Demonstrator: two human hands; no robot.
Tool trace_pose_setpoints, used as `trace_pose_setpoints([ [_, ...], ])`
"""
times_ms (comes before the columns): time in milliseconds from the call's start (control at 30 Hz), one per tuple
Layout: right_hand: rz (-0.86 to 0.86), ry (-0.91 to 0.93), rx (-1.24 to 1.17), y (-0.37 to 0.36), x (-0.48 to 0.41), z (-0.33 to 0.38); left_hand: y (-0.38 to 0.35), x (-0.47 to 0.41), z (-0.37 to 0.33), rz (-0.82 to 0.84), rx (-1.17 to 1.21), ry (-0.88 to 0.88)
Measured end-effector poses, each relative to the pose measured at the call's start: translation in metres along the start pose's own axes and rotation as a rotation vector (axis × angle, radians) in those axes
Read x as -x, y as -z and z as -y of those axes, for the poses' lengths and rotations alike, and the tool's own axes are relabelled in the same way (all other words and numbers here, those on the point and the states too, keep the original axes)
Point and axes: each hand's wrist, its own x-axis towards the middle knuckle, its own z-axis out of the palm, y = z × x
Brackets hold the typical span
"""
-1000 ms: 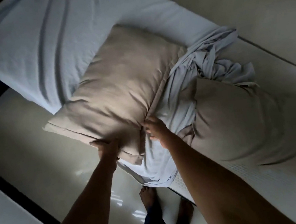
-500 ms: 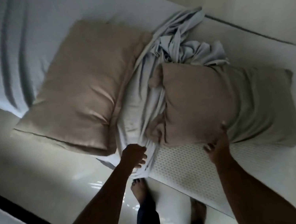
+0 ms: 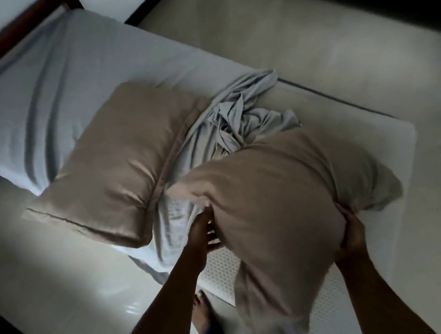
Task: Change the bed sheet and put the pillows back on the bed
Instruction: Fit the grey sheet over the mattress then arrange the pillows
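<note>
Hands: left hand (image 3: 205,236) and right hand (image 3: 350,236) clamp pillow (image 3: 270,202) at opposite sides | pillow between them, above mattress (image 3: 381,137)

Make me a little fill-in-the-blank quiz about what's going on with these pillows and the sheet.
The bed carries ___ beige pillows.
The right hand and left hand hold the raised pillow, while the other pillow lies ___ on the bed.
The crumpled grey sheet is bunched ___ the pillows.
The person's foot is ___.
Missing words: two; flat; between; bare.
</note>
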Motion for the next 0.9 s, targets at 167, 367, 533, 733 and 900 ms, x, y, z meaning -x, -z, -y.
trace_pose_setpoints([
  [167,0.004,-0.043,-0.007,-0.085,-0.035,0.001,0.033,0.008,-0.059,0.013,0.524,-0.171],
  [367,0.313,-0.114,0.123,-0.262,-0.09,-0.041,0.149,-0.009,-0.144,-0.174,0.573,-0.347],
  [533,0.253,-0.105,0.637,-0.353,-0.152,-0.126,0.232,-0.039,-0.174,-0.543,0.39,-0.288],
  [733,0.36,-0.134,1.011,-0.377,-0.144,-0.205,0.241,-0.077,-0.113,-0.636,0.15,-0.275],
  [900,0.353,-0.074,1.199,-0.353,-0.135,-0.219,0.219,-0.08,-0.101,-0.73,-0.095,-0.187],
])
